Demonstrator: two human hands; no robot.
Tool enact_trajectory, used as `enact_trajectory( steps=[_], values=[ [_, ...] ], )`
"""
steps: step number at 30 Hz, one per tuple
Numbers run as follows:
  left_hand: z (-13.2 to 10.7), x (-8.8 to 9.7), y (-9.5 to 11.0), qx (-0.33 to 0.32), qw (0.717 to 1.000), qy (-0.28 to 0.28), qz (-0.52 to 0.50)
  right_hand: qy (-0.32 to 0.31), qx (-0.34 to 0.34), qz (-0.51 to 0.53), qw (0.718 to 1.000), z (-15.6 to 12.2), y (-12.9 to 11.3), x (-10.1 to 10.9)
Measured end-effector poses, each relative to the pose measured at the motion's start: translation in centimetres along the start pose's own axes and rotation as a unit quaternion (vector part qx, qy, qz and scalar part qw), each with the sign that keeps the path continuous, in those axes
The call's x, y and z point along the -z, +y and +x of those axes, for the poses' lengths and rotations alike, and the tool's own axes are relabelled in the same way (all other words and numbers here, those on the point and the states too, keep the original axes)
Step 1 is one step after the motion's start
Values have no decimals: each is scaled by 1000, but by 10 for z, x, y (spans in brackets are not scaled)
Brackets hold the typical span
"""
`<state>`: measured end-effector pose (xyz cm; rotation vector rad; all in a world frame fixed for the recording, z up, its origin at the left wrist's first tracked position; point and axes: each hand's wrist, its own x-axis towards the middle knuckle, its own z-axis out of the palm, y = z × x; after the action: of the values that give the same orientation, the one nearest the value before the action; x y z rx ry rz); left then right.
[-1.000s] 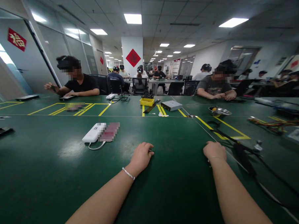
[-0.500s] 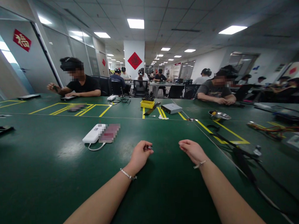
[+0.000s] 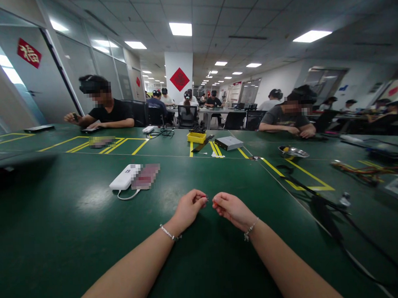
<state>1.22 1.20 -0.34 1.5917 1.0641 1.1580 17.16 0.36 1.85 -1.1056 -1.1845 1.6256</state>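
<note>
My left hand is closed in a pinch over the green table. Between its thumb and fingertips a small dark piece with a bit of red pokes out; it is too small to name. Just right of it, my right hand is pinched too, its fingertips facing the left ones across a narrow gap. A hint of orange shows at the right fingertips, but I cannot make out what they hold. A silvery bracelet circles each wrist.
Ahead on the left lies a white power bank, cabled to a blurred-out item. Further back are a yellow bin and a grey box. Black cables and a metal bowl lie right. Two people sit across the table.
My right hand has moved left, close to my left hand, which has shifted slightly right. At the far left edge, a dark flat object has moved and is now blurred.
</note>
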Motion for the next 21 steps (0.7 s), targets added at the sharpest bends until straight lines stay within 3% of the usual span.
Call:
enact_trajectory(
  steps=[7,21],
  values=[
    [1,-1,1,19,999,-23,-30,-17,25,86,996,3,6,-1],
    [3,2,3,17,996,-12,-87,-5,35,78,996,2,3,-1]
  ],
)
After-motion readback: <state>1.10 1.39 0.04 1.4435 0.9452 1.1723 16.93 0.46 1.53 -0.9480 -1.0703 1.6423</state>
